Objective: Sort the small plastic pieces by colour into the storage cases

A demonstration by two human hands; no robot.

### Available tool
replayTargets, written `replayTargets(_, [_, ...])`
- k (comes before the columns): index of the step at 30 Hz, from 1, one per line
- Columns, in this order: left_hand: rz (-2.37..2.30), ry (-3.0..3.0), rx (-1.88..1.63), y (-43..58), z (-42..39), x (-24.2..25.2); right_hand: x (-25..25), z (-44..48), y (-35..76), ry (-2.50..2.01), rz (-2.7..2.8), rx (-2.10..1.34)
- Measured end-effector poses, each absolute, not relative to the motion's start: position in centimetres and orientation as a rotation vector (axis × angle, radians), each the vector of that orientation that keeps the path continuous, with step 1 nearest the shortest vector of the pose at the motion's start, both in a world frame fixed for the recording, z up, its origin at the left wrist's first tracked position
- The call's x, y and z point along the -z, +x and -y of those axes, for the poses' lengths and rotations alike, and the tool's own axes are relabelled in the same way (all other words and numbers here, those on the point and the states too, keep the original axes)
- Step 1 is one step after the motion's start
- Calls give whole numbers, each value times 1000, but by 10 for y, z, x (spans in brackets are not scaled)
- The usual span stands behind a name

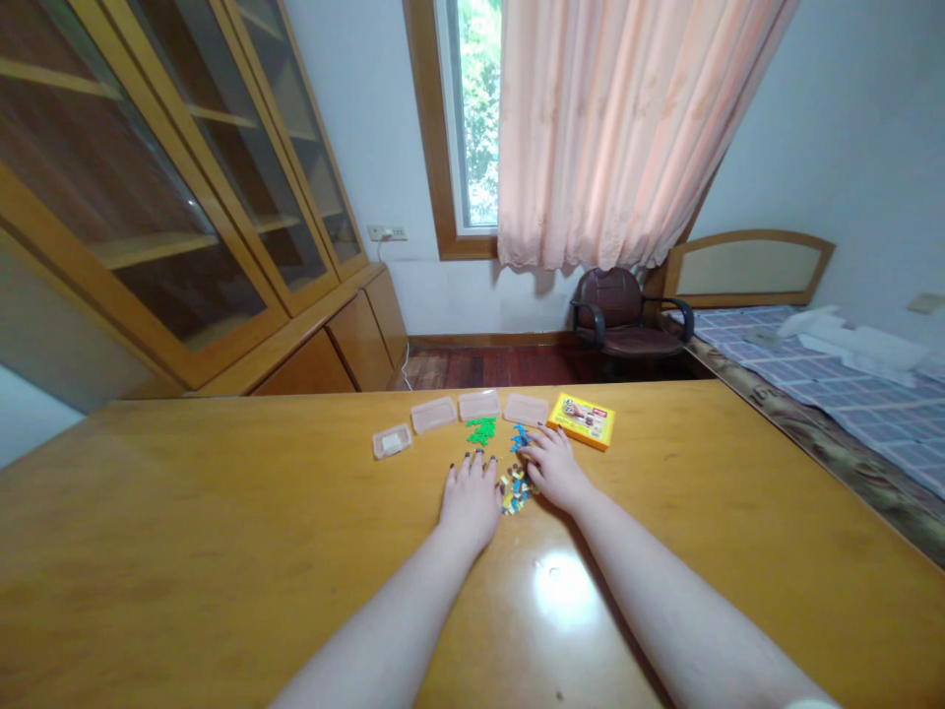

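Note:
My left hand rests palm-down on the yellow-brown wooden table, its dark-painted nails pointing away from me and holding nothing. My right hand lies close by, its fingertips reaching left towards a small scatter of blue plastic pieces. Between both hands lies a mixed heap of tiny yellow, blue and brown building bricks. A cluster of green pieces sits beyond my left fingers. Several small clear plastic boxes stand in a row along the far side, beside a yellow printed carton.
A wooden cabinet with glass doors stands beyond the table on the left. Ahead are a window with a pink curtain and a dark leather chair. A bed with a checked cover runs along the right.

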State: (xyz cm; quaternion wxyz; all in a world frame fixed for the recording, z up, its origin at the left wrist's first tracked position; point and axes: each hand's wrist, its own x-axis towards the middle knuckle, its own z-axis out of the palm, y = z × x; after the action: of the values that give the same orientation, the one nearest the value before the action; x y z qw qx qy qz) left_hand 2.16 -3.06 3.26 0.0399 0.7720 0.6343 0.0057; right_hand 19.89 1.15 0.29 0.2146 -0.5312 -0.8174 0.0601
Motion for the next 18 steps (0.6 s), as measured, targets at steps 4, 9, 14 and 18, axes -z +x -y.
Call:
replayTargets(4, [-2115, 2237, 49, 21, 33, -49, -3, -13, 201, -1358, 2248, -193])
replayTargets(9, [-2045, 2161, 159, 22, 38, -63, 0, -14, 201, -1301, 2219, -223])
replayTargets(14, [-1951, 2084, 326, 23, 40, -55, 0, -14, 201, -1299, 2212, -216])
replayTargets(18, [-1907, 2120, 321, 24, 39, -51, 0, -14, 200, -1283, 2220, -217])
